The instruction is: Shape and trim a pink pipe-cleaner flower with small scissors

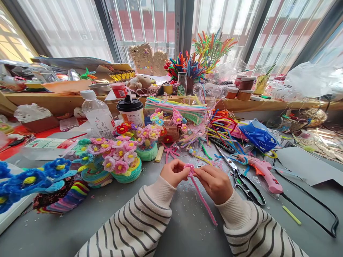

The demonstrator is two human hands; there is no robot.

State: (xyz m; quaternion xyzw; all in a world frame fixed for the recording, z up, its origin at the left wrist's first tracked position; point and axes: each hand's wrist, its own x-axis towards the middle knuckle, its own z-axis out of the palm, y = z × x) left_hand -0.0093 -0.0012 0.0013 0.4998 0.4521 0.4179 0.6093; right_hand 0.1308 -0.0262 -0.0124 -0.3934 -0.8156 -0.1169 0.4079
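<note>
Between my two hands is a pink pipe cleaner [203, 201], its upper end bent into a small looped flower shape and its straight tail hanging down toward the table. My left hand [175, 173] pinches the looped part from the left with thumb and forefinger. From the other side my right hand [214, 181] grips the same loops, fingers curled and closed. The fingertips hide part of the loops. Just beyond my hands lies a pink bow-like bundle of pipe cleaners [171, 151], with a pale yellow stick [159, 154] beside it.
Scissors [238, 178] and a pink glue gun [265, 175] with a black cord lie at right. Pots of fuzzy flowers [120, 157] crowd the left, before a bottle [98, 114] and a lidded cup [131, 111]. Pipe cleaner bundles [177, 110] lie behind my hands.
</note>
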